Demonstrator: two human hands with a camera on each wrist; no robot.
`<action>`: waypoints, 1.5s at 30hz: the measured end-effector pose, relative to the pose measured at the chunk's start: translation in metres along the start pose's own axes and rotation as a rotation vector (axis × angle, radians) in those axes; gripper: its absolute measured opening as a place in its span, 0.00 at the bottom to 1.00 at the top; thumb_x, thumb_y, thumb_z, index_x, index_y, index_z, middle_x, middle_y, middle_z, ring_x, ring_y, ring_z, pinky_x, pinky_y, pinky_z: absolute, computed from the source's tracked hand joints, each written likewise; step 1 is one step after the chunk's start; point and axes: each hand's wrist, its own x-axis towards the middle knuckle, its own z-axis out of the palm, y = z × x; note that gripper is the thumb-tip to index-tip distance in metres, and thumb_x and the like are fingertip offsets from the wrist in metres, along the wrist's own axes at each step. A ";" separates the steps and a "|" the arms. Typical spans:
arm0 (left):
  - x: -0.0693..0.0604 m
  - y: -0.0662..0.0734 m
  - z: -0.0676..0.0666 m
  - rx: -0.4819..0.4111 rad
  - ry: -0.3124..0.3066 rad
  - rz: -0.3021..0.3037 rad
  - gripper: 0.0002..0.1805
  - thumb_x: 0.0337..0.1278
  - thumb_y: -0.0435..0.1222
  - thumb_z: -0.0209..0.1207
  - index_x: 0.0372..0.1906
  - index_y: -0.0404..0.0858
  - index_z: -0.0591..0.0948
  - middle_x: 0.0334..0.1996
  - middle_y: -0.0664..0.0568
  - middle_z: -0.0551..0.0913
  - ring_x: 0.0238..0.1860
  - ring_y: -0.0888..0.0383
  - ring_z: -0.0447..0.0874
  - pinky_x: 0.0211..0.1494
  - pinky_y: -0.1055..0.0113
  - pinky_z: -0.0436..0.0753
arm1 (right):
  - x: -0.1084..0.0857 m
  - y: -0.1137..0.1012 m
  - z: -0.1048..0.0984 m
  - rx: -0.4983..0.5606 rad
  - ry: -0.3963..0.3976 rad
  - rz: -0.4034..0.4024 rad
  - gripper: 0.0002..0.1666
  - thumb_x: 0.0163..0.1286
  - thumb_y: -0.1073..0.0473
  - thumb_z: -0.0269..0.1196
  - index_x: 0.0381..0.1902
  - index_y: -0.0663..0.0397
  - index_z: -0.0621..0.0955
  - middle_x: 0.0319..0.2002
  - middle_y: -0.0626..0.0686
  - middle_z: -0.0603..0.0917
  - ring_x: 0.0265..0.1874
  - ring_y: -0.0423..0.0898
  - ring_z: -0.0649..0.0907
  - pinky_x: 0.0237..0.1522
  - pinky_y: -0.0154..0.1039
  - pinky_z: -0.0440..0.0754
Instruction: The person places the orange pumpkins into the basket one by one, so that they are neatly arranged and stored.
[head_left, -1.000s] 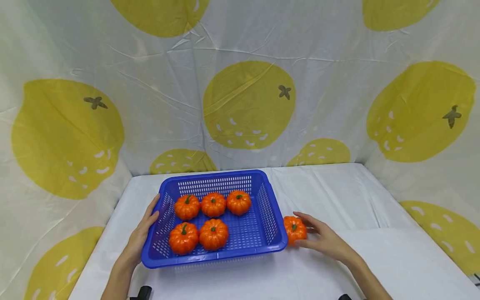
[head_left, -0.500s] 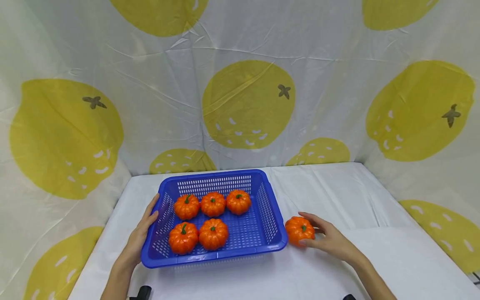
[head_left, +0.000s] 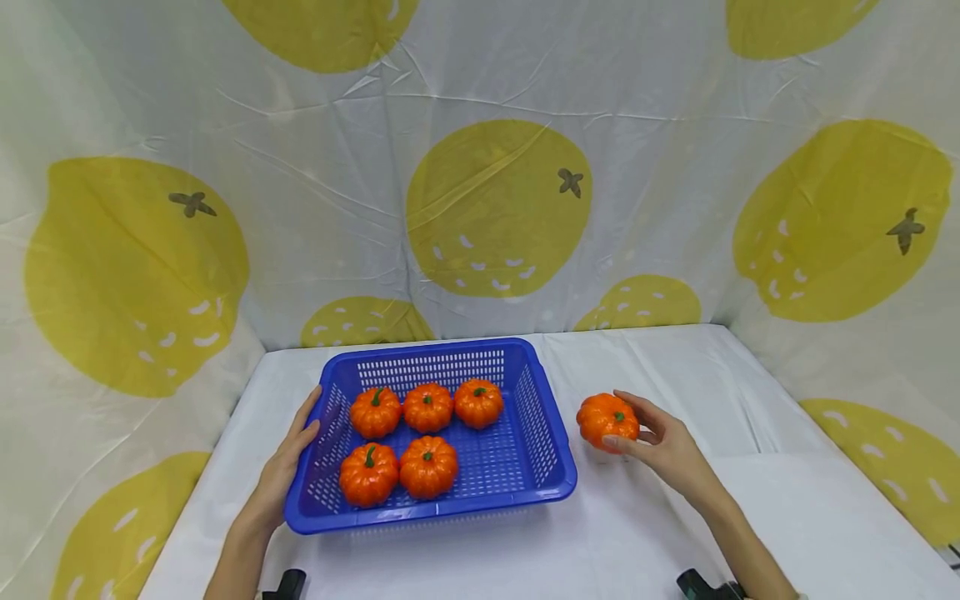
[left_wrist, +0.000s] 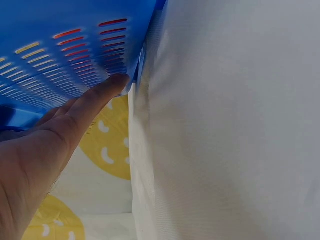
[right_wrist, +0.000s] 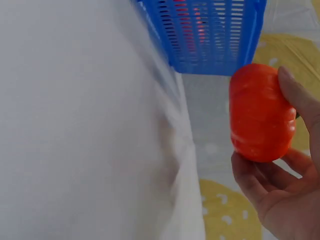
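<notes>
A blue plastic basket with slotted walls holds several small orange pumpkins, such as this front one. My left hand rests on the basket's outer left wall. In the left wrist view, a straight digit of the left hand lies against the slots, and its other fingers are mostly hidden. To the right of the basket, my right hand grips another pumpkin between thumb and fingers, lifted off the table. In the right wrist view this pumpkin sits between thumb and fingertips, apart from the basket wall.
A white cloth covers the table. Behind and at both sides hangs a pale curtain printed with large yellow lemons. Black wrist-worn devices show at the bottom edge.
The right hand has drawn the pumpkin away from the basket's right side, rightward and then up off the table. The left hand, the basket and the pumpkins inside it have stayed put.
</notes>
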 end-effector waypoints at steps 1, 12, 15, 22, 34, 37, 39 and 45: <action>0.000 0.000 0.000 0.000 0.000 -0.001 0.32 0.84 0.53 0.32 0.84 0.64 0.39 0.86 0.50 0.31 0.83 0.32 0.31 0.77 0.23 0.38 | 0.002 -0.004 0.000 0.018 0.005 -0.006 0.43 0.69 0.48 0.71 0.77 0.49 0.69 0.73 0.61 0.74 0.63 0.42 0.79 0.54 0.20 0.80; 0.000 0.000 0.000 -0.003 0.003 -0.003 0.33 0.84 0.53 0.33 0.84 0.64 0.39 0.86 0.50 0.31 0.83 0.33 0.31 0.77 0.23 0.38 | 0.019 -0.049 0.014 0.102 -0.034 -0.061 0.42 0.69 0.52 0.71 0.77 0.49 0.68 0.73 0.61 0.73 0.70 0.62 0.75 0.58 0.24 0.80; 0.000 0.000 0.000 -0.005 0.002 -0.004 0.33 0.84 0.53 0.32 0.84 0.64 0.39 0.86 0.50 0.31 0.83 0.33 0.31 0.77 0.23 0.38 | 0.023 -0.059 0.023 0.095 -0.049 -0.083 0.42 0.68 0.52 0.73 0.76 0.47 0.70 0.71 0.60 0.76 0.70 0.60 0.76 0.62 0.33 0.83; 0.000 0.000 0.001 -0.014 0.000 -0.004 0.32 0.84 0.53 0.32 0.84 0.63 0.39 0.86 0.50 0.31 0.83 0.33 0.31 0.78 0.24 0.38 | 0.032 -0.076 0.043 0.097 -0.130 -0.141 0.42 0.65 0.51 0.74 0.75 0.47 0.72 0.70 0.55 0.78 0.67 0.57 0.79 0.64 0.46 0.83; 0.000 0.001 0.000 -0.004 0.015 -0.019 0.32 0.84 0.54 0.32 0.84 0.65 0.40 0.86 0.50 0.32 0.84 0.33 0.33 0.78 0.25 0.39 | 0.038 -0.109 0.087 0.124 -0.310 -0.129 0.47 0.64 0.47 0.75 0.76 0.49 0.70 0.75 0.61 0.72 0.67 0.62 0.79 0.66 0.57 0.81; 0.001 0.001 0.001 -0.007 0.013 -0.014 0.32 0.84 0.53 0.33 0.84 0.64 0.40 0.86 0.50 0.32 0.84 0.34 0.32 0.79 0.25 0.38 | 0.039 -0.113 0.098 0.055 -0.352 -0.153 0.48 0.64 0.46 0.74 0.77 0.52 0.69 0.75 0.60 0.72 0.69 0.61 0.78 0.68 0.59 0.78; 0.001 0.001 0.001 -0.009 0.011 -0.010 0.32 0.84 0.53 0.33 0.84 0.64 0.40 0.86 0.50 0.32 0.84 0.34 0.31 0.79 0.25 0.36 | 0.040 -0.113 0.103 -0.010 -0.370 -0.161 0.49 0.65 0.45 0.74 0.77 0.54 0.68 0.75 0.60 0.71 0.71 0.61 0.76 0.70 0.60 0.76; 0.000 0.000 0.001 -0.012 0.010 -0.009 0.32 0.84 0.53 0.33 0.84 0.63 0.40 0.86 0.50 0.32 0.83 0.34 0.32 0.78 0.25 0.36 | 0.040 -0.114 0.112 -0.112 -0.394 -0.125 0.48 0.67 0.46 0.72 0.77 0.60 0.66 0.73 0.62 0.73 0.69 0.60 0.77 0.71 0.62 0.74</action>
